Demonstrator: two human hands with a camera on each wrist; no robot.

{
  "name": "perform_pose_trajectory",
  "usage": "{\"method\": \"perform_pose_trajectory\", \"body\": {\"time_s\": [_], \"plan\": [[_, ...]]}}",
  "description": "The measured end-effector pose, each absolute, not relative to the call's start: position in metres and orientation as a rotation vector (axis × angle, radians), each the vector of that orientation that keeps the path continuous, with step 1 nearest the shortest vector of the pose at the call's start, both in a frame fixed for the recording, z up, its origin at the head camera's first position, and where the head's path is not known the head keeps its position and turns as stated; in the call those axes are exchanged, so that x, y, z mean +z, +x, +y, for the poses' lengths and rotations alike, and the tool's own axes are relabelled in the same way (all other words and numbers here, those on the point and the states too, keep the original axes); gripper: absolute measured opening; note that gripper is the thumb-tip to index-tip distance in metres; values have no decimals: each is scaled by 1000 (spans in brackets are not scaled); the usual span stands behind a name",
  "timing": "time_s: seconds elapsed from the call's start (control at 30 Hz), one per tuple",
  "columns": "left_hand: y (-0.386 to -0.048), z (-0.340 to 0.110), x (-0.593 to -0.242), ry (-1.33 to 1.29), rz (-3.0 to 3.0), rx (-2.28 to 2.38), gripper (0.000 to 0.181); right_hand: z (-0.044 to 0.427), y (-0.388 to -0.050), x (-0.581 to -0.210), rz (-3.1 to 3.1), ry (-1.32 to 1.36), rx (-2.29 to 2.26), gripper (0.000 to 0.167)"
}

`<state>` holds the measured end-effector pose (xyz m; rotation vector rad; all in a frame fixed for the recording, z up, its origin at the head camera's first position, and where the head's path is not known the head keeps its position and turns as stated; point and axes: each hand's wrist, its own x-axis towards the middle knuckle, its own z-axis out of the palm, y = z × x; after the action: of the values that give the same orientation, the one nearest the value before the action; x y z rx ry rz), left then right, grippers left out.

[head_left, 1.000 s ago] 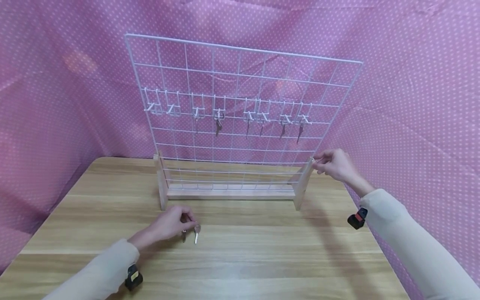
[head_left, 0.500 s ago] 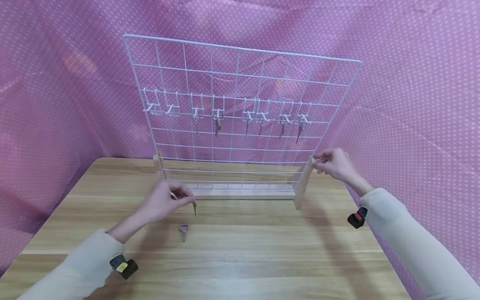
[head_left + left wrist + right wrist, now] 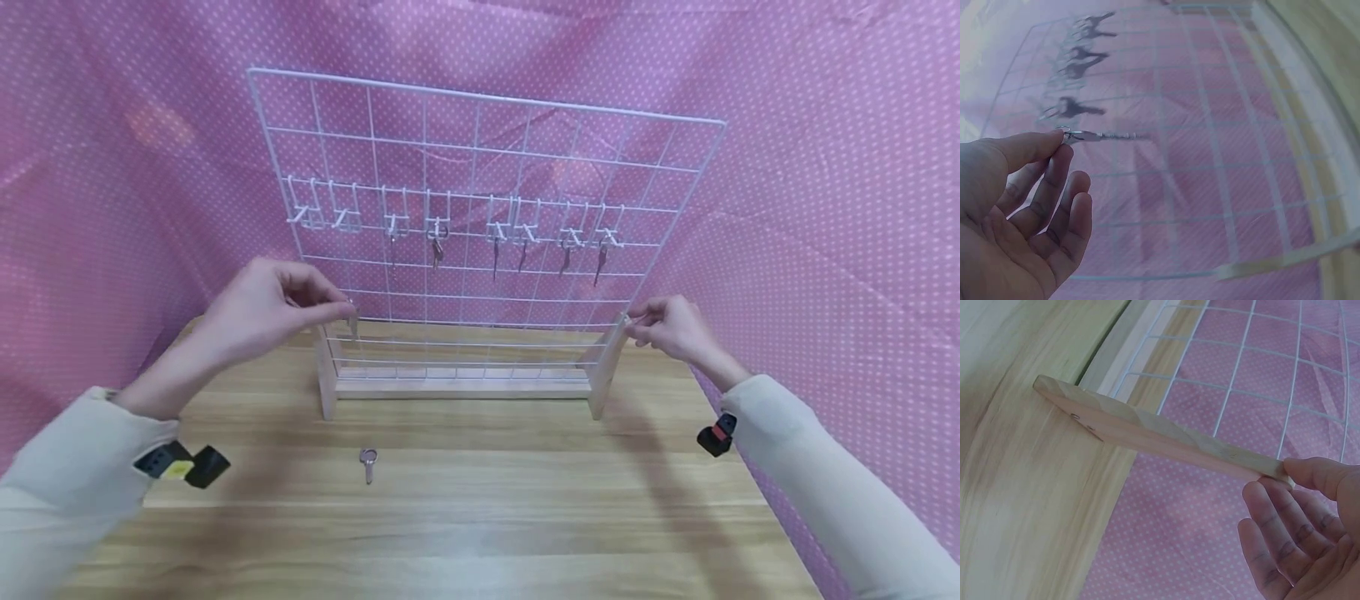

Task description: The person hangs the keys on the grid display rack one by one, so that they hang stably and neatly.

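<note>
My left hand (image 3: 273, 304) pinches a small metal key (image 3: 1107, 135) by its ring between thumb and fingertip, in front of the rack's lower left part. The key's blade points down in the head view. A second key (image 3: 368, 465) lies flat on the wooden table (image 3: 480, 500). My right hand (image 3: 667, 329) holds the top end of the rack's right wooden side piece (image 3: 1166, 434) between thumb and fingers. The white wire grid rack (image 3: 480, 150) leans up from its wooden base, and hooks run in a row across it.
Keys (image 3: 437, 252) hang from several hooks in the middle and on the right. The two leftmost hooks (image 3: 303, 215) bear no key. A pink dotted cloth (image 3: 825, 208) hangs behind and beside the table.
My left hand has lifted one key from the table, then carried it up and left to the rack's left side. The other key stays on the table. My right hand stays put.
</note>
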<state>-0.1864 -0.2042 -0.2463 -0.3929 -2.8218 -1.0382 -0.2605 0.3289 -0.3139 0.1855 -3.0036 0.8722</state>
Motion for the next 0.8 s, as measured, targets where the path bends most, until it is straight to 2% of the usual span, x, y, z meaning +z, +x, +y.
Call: {"method": "perform_pose_trajectory", "body": {"time_s": [0.4, 0.57, 0.8], "plan": [[-197, -209, -184, -330, -2770, -887, 29, 329, -260, -313, -2999, 179, 889, 38], [-205, -211, -177, -291, -2762, -852, 31, 328, -260, -313, -3006, 171, 895, 38], [-212, -210, -184, -304, -2723, -855, 29, 327, -260, -314, -3003, 172, 890, 37]]}}
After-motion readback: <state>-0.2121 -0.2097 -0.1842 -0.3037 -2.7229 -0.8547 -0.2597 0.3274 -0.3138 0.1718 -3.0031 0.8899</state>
